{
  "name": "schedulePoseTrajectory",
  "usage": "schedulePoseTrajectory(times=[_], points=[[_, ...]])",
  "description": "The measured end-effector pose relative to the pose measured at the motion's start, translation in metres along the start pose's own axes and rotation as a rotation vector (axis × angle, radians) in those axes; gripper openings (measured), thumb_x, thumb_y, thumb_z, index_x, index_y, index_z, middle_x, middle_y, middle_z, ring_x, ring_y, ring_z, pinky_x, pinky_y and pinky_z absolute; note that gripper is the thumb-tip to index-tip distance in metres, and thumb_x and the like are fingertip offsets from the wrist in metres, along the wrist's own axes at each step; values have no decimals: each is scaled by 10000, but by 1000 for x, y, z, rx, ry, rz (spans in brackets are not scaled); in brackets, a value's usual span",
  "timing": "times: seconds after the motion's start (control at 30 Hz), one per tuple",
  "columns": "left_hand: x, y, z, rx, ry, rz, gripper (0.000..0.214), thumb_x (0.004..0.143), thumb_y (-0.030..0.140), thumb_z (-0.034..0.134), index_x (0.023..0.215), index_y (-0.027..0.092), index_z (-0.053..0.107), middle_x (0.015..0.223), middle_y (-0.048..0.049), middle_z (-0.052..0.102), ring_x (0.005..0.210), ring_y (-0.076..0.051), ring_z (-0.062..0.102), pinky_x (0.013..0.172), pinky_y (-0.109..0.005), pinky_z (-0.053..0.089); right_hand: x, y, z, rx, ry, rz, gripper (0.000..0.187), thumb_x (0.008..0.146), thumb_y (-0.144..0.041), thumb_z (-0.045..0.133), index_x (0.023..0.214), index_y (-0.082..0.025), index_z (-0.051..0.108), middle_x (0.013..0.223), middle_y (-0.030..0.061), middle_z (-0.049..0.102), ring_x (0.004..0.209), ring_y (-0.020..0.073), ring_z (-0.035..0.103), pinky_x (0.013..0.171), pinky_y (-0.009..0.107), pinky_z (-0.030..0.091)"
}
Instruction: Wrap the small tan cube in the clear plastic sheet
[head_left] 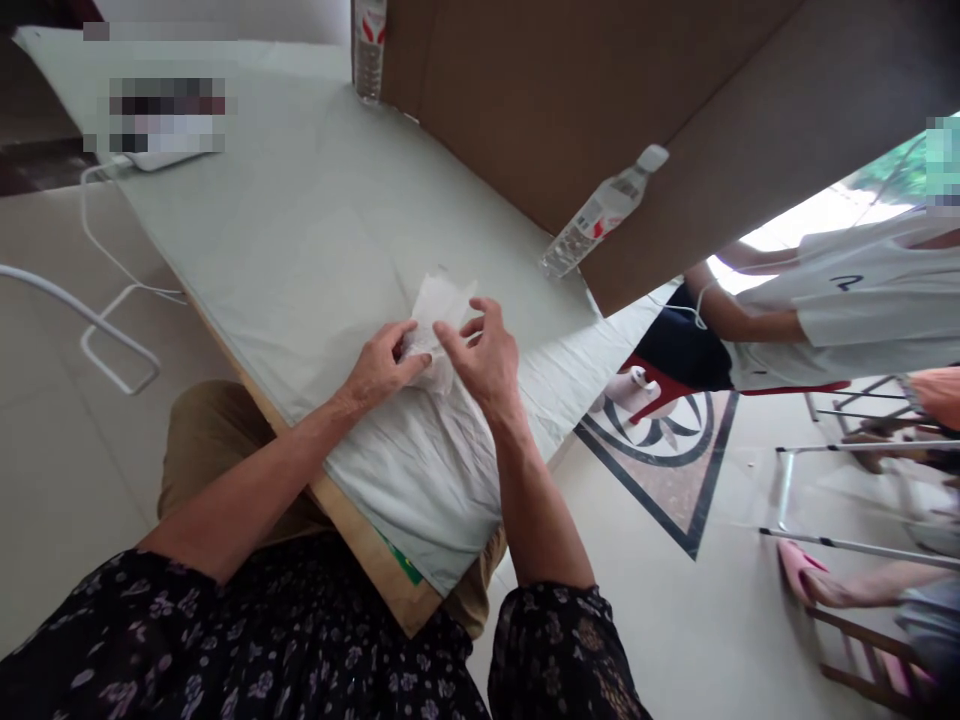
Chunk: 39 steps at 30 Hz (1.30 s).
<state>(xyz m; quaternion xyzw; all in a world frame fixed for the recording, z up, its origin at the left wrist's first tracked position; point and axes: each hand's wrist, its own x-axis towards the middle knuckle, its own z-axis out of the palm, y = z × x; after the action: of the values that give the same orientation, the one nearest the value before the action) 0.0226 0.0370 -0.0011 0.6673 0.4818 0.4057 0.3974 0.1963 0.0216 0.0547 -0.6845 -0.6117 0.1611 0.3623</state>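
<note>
Left hand (381, 368) partly curled, touching white tissue (441, 298), grip unconfirmed, right hand (491, 365) loosely open, contact unclear, tissue thin, creased, corners uneven.

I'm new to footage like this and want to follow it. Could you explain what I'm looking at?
There's no machine here, just a person's two bare hands. The single picture comes from a camera worn on that person's head, looking forward and down, so their arms reach in from the bottom. The left hand holds a crumpled white tissue; the right hand is at its other side, thumb and fingers apart. Beneath is a table with a pale cloth. On it are a nearer bottle and a farther bottle, both beside a large brown cardboard panel. At right sits another person.
</note>
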Motion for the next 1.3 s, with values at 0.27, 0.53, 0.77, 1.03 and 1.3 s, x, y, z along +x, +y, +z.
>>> schedulePoseTrajectory(times=[0.27,0.53,0.77,1.03,1.3], points=[[7,-7,-7,108,211,39,71,784,268,643,764,203,623,1164,-112,737,964,-216,696,871,-373,585,2,35,9,25,12,57,317,839,-281,523,1096,-188,682,688,-34,575,675,172,562,723,311,427],[19,-26,-22,427,457,-64,135,708,167,634,681,242,525,932,-90,699,1067,-315,640,1087,-538,464,12,69,7,-31,70,208,273,790,-313,568,1034,-228,656,724,-15,649,701,196,577,741,334,437],[5,-14,-27,391,497,123,301,770,176,581,1062,229,626,1097,-87,701,1116,-294,629,1097,-491,457,-1,52,-15,132,300,34,311,874,-414,573,1096,-214,659,890,32,717,764,172,623,808,357,518],[-12,12,-18,458,67,380,452,948,388,531,1345,199,639,1359,-138,714,1466,-351,482,1220,-534,307,-2,31,-6,110,-150,-141,521,817,-507,769,1242,-214,703,1194,108,762,1101,257,685,1018,449,528],[-5,3,-38,138,236,32,511,1018,540,379,860,208,733,710,-47,723,767,-224,684,831,-367,526,-42,28,-40,319,-670,-276,334,898,-449,734,1147,-231,777,901,15,776,860,165,712,860,340,553]])
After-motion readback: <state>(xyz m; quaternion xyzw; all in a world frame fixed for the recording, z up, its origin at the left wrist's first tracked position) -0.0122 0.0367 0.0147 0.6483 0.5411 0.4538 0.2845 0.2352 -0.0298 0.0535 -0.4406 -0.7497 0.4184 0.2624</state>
